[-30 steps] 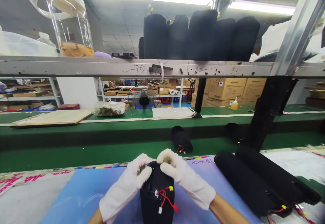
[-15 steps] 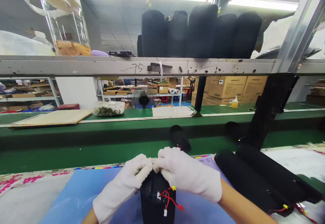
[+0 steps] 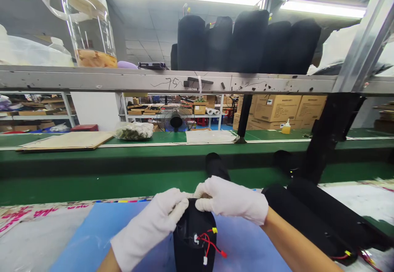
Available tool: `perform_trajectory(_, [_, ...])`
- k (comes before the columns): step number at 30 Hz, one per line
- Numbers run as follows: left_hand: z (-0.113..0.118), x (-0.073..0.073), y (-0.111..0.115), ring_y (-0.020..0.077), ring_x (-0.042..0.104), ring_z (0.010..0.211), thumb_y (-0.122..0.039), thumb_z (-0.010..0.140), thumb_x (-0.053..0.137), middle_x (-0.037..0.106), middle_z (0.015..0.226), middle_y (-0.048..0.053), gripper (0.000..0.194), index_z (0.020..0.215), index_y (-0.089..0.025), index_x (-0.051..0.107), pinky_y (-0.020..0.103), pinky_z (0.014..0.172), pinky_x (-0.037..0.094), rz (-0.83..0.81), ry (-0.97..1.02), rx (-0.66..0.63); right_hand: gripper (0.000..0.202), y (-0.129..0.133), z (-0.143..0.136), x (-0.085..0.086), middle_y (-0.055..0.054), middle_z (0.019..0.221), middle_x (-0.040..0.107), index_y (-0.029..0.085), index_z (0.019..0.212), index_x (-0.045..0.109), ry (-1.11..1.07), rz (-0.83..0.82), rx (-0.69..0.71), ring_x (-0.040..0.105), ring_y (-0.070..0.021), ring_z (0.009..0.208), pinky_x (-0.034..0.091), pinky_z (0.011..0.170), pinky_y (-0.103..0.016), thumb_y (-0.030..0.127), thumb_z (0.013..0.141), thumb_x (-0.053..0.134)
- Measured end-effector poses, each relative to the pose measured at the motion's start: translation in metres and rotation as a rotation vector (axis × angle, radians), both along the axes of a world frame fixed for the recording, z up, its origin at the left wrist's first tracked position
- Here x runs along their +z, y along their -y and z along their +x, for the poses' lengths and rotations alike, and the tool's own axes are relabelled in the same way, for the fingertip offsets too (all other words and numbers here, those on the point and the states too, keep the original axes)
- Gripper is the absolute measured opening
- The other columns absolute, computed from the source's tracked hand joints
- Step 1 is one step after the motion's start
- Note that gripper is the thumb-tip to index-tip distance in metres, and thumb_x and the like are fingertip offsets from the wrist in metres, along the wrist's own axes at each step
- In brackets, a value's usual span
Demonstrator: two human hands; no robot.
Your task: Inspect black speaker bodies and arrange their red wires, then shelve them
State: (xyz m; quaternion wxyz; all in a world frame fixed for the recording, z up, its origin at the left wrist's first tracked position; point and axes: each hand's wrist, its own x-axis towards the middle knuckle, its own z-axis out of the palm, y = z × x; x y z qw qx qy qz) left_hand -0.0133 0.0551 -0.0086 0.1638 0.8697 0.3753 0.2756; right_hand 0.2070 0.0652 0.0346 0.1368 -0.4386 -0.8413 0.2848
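Note:
A black cylinder-shaped pack [image 3: 187, 233] stands in front of me at the bottom centre, its lower part cut off by the frame. From the socket on its near face come red wires [image 3: 209, 241] with yellow, red and white connectors. My left hand [image 3: 154, 222], in a white glove, is closed with thumb and fingers pinched on the left of the pack's top edge. My right hand [image 3: 230, 200], gloved too, pinches the same edge on the right. The fingertips hide what lies between them along the far rim. Blue sheeting [image 3: 243, 243] lies beneath.
More black packs [image 3: 314, 214] lie to the right, and another [image 3: 215, 165] lies on the green belt [image 3: 107, 181] beyond my hands. A metal shelf [image 3: 123, 79] crosses overhead, bearing upright packs [image 3: 249, 42] and a glass jug [image 3: 92, 29]. A black post [image 3: 323, 140] stands at right.
The right hand's fingers have moved slightly right along the pack's top edge, opening a gap from the left hand. The whole view has shifted a little.

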Motion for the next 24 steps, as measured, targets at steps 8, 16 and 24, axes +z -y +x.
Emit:
perform_trajectory(8, [0.004, -0.004, 0.002, 0.0096, 0.044, 0.057, -0.015, 0.08, 0.047, 0.054, 0.072, -0.005, 0.022, 0.096, -0.019, 0.062, 0.022, 0.054, 0.039, -0.311, 0.151, 0.081, 0.015, -0.002, -0.01, 0.012, 0.006, 0.054, 0.05, 0.018, 0.076, 0.069, 0.218, 0.098, -0.022, 0.043, -0.0081, 0.048, 0.029, 0.042, -0.019, 0.026, 0.074, 0.057])
perform_trajectory(16, [0.012, 0.002, 0.009, 0.0099, 0.043, 0.054, -0.013, 0.075, 0.047, 0.049, 0.061, -0.007, 0.014, 0.083, -0.02, 0.057, 0.022, 0.052, 0.036, -0.346, 0.163, 0.155, 0.011, 0.001, -0.037, 0.024, 0.004, 0.044, 0.042, 0.018, 0.054, 0.06, 0.406, 0.265, -0.027, 0.033, -0.0112, 0.043, 0.024, 0.041, -0.025, 0.028, 0.058, 0.063])
perform_trajectory(24, [0.011, -0.002, 0.009, 0.0057, 0.041, 0.035, -0.029, 0.087, 0.047, 0.051, 0.064, -0.007, 0.015, 0.089, -0.02, 0.058, 0.019, 0.033, 0.034, -0.447, 0.202, 0.153, 0.031, 0.011, -0.027, 0.027, 0.002, 0.051, 0.056, 0.019, 0.063, 0.066, 0.306, 0.281, -0.005, 0.039, -0.0103, 0.046, 0.029, 0.045, -0.024, 0.042, 0.08, 0.055])
